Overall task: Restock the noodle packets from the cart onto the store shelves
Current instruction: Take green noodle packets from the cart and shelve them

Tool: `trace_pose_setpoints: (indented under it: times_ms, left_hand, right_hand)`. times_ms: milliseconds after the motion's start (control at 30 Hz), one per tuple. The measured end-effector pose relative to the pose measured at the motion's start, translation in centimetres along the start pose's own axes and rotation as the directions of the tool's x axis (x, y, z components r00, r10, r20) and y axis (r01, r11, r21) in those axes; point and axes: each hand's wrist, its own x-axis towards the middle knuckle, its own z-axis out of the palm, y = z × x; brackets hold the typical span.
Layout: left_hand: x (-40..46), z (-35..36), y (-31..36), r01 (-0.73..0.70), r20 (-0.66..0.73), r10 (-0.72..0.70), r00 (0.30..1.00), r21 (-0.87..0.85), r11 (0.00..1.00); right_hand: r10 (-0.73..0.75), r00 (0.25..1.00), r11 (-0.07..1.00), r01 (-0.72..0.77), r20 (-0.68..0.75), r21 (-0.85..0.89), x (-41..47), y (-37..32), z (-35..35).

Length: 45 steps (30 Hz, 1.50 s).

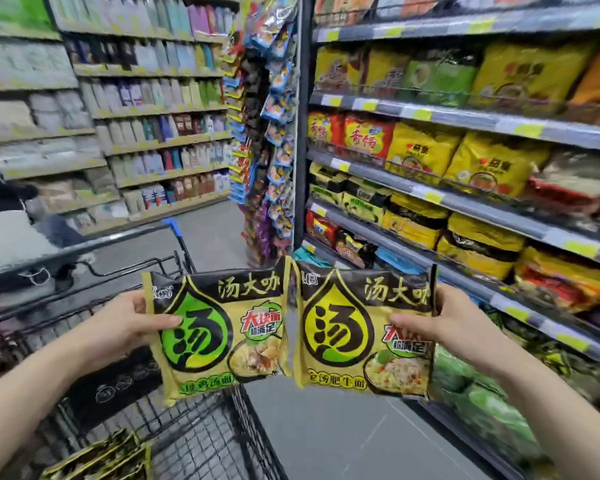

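My left hand (118,327) grips the green-emblem black-and-yellow plastic noodle packet (219,336) by its nine o'clock edge, thumb across the front, and my right hand (444,323) grips the yellow-emblem black-and-yellow plastic noodle packet (364,334) by its three o'clock edge; both stand upright, long axes twelve to six, inner edges nearly touching. Below at seven o'clock is the black wire cart (201,441) with more packets. The grey metal store shelves (465,202) rise at two o'clock, nearer my right hand, with open aisle between.
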Motion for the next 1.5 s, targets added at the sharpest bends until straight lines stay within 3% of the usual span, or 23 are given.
trace_pose_setpoints:
  times_ms: [200, 433, 833, 1067, 1167, 1267, 1500]
  left_hand:
    - [-2.1, 12.7, 3.8, -0.070, 0.256, 0.061, 0.965, 0.029, 0.997]
    - [-4.4, 27.6, 6.6, -0.146, 0.499, 0.100, 0.861, 0.054, 0.988]
    - [-10.3, 50.7, 12.1, -0.277, 0.778, 0.150, 0.610, 0.031, 0.960]
    - [-10.3, 58.8, 14.1, -0.307, 0.846, 0.155, 0.510, 0.010, 0.952]
    - [-9.1, 62.1, 14.6, -0.320, 0.839, 0.130, 0.529, 0.055, 0.946]
    - [-7.3, 65.2, 15.3, -0.338, 0.856, 0.135, 0.499, 0.049, 0.940]
    - [-2.2, 71.7, 19.0, -0.382, 0.854, 0.157, 0.497, 0.052, 0.923]
  right_hand:
    - [0.073, 0.981, 0.997, -0.070, -0.182, 0.023, -11.2, 4.2, -10.2]
    - [0.168, 0.903, 0.986, -0.159, -0.396, 0.055, -25.6, 8.9, -20.3]
    - [0.327, 0.633, 0.937, -0.314, -0.702, 0.154, -44.8, 13.6, -30.4]
    - [0.365, 0.536, 0.922, -0.322, -0.761, 0.215, -47.5, 15.7, -34.2]
    - [0.371, 0.504, 0.917, -0.330, -0.780, 0.223, -47.2, 17.1, -36.2]
    - [0.382, 0.483, 0.912, -0.332, -0.788, 0.239, -46.2, 18.6, -38.7]
    - [0.377, 0.494, 0.913, -0.342, -0.783, 0.224, -40.9, 21.4, -46.8]
